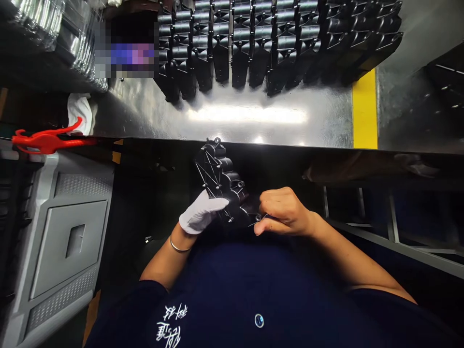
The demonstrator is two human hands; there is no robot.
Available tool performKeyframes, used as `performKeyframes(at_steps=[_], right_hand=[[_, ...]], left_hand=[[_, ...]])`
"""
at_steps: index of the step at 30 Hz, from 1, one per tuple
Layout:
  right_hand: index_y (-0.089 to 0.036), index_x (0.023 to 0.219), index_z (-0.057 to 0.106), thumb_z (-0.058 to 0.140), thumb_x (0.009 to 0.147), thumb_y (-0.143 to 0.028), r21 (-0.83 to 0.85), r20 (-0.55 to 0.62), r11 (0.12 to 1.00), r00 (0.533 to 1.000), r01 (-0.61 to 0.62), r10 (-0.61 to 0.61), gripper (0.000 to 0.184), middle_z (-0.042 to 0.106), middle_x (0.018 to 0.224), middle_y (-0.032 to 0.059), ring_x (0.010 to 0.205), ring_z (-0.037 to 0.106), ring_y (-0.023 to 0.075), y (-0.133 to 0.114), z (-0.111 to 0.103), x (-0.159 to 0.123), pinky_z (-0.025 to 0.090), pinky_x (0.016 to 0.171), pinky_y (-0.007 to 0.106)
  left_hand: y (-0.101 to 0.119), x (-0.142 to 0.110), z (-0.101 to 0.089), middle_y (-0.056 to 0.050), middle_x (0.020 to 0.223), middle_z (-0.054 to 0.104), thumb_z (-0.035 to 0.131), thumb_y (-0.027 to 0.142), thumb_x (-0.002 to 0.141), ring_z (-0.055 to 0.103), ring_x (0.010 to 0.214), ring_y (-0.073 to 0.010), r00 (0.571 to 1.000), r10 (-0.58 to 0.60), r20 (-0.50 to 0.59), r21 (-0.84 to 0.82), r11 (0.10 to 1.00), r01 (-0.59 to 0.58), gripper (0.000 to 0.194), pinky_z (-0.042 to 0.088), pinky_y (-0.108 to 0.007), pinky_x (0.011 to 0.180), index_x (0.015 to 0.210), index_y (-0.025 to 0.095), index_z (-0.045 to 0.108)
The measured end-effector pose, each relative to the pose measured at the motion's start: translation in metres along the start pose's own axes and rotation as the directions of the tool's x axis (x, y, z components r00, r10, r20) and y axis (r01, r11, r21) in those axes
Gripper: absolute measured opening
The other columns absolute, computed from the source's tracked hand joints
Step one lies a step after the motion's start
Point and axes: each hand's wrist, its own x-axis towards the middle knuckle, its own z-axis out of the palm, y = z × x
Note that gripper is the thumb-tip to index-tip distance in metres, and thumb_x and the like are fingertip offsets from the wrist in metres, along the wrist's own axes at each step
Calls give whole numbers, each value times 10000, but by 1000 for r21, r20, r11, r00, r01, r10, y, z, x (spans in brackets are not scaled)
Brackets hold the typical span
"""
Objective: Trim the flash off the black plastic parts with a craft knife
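My left hand, in a white glove, is closed around a black moulded plastic part. The part is tilted, with rounded ridges along one side and a ribbed face with small pegs on the other. It is held in front of the bench edge, above my lap. Bare and closed, my right hand is at the part's lower right end. Its thumb and fingers pinch a thin, blade-like tool, mostly hidden by the fist. Whether the tool touches the part is hard to make out.
Rows of similar black parts stand at the back of the metal bench, which bears a yellow stripe. To the left are clear plastic trays, a white glove, a red tool and a grey bin.
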Motion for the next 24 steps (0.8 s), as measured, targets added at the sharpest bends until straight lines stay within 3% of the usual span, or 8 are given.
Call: performKeyframes(at_steps=[4, 8, 11, 14, 18, 24], right_hand=[[-201, 702, 523, 555, 964, -565, -116, -129, 993, 992, -22, 7, 450, 468, 586, -11, 528, 420, 134, 5, 1, -2, 296, 491, 277], [-204, 609, 462, 516, 997, -534, -180, -117, 983, 993, -45, 24, 513, 427, 554, -18, 498, 378, 126, 9, 3, -2, 243, 476, 290], [-201, 631, 502, 515, 963, -620, -216, -158, 971, 985, -101, 67, 535, 462, 571, -9, 513, 413, 129, 10, 3, -2, 275, 488, 286], [-200, 650, 520, 474, 966, -650, -234, -175, 963, 980, -134, 94, 553, 489, 589, 5, 532, 435, 136, 9, 2, -1, 299, 502, 287], [-203, 569, 424, 449, 1007, -582, -302, -130, 949, 990, -92, 55, 580, 433, 541, -3, 497, 370, 130, 8, 1, 0, 246, 484, 296], [-202, 655, 500, 538, 983, -548, -313, -209, 943, 977, -111, 45, 478, 494, 588, 6, 526, 439, 138, 6, -2, 1, 304, 494, 283]], left_hand=[[-9, 2, 0, -89, 970, 774, 796, 185, 690, 726, 984, -294, 1000, -20, -14, -23, 1000, 19, 442, 580, -380, 902, 1122, 148, 710], [-15, 1, 0, -60, 879, 775, 768, 196, 730, 740, 784, -209, 994, -63, -90, -86, 995, 55, 245, 596, -297, 761, 966, 138, 738], [-15, 1, 3, -39, 820, 770, 758, 172, 734, 729, 726, -178, 990, -88, -108, -141, 987, 72, 167, 591, -271, 714, 897, 144, 736], [-14, 0, 7, -48, 845, 773, 735, 163, 751, 731, 745, -182, 987, -104, -119, -152, 985, 85, 179, 586, -274, 726, 928, 138, 735], [-13, 1, 9, -72, 924, 778, 718, 175, 774, 735, 812, -196, 984, -101, -147, -147, 986, 80, 241, 581, -292, 785, 1010, 130, 729], [-18, 2, 11, -53, 868, 776, 748, 210, 765, 727, 753, -182, 988, -110, -112, -157, 983, 92, 229, 575, -276, 741, 982, 137, 733]])
